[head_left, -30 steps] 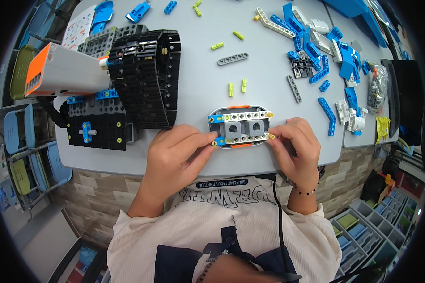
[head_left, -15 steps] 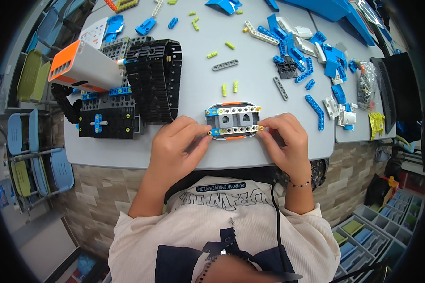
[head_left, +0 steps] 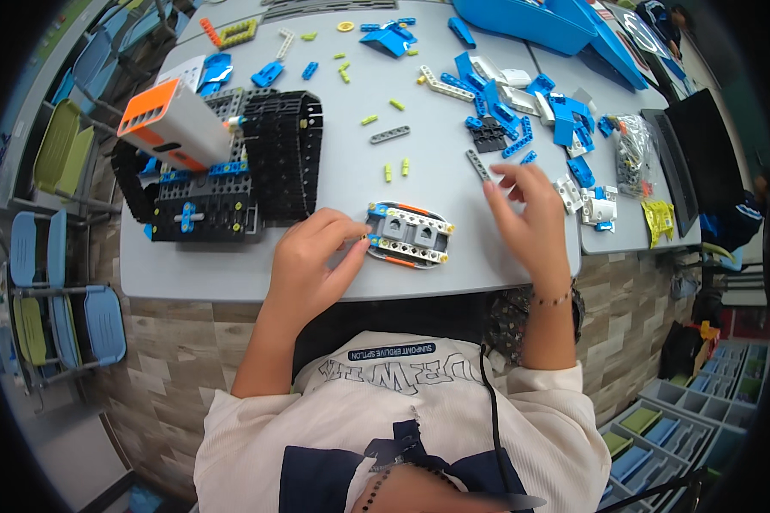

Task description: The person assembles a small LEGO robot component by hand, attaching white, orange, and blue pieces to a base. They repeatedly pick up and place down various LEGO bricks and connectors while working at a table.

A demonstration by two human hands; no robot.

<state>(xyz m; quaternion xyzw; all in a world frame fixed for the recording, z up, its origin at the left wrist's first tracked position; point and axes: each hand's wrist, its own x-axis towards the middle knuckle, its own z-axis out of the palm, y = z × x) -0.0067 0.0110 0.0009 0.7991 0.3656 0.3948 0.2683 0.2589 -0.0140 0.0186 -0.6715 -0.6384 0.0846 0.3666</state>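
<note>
A small building-brick assembly with white beams, grey blocks and orange strips rests on the table near its front edge. Thumb and index finger of my left hand pinch its left end, at a blue part with a small yellow piece. My right hand is off the assembly, raised over the table to its right. Its fingers are apart, with the tips close to the near end of a dark grey beam; whether they touch it I cannot tell.
A tracked model with a white-and-orange box stands at left. Several lime pins and a grey beam lie mid-table. Blue and white parts, a bag of pieces and a laptop are at right; a blue bin sits behind.
My right hand has let go of the assembly's right end and moved up and right, toward the dark grey beam. The assembly now sits slightly turned, its right end nearer me. The view has shifted.
</note>
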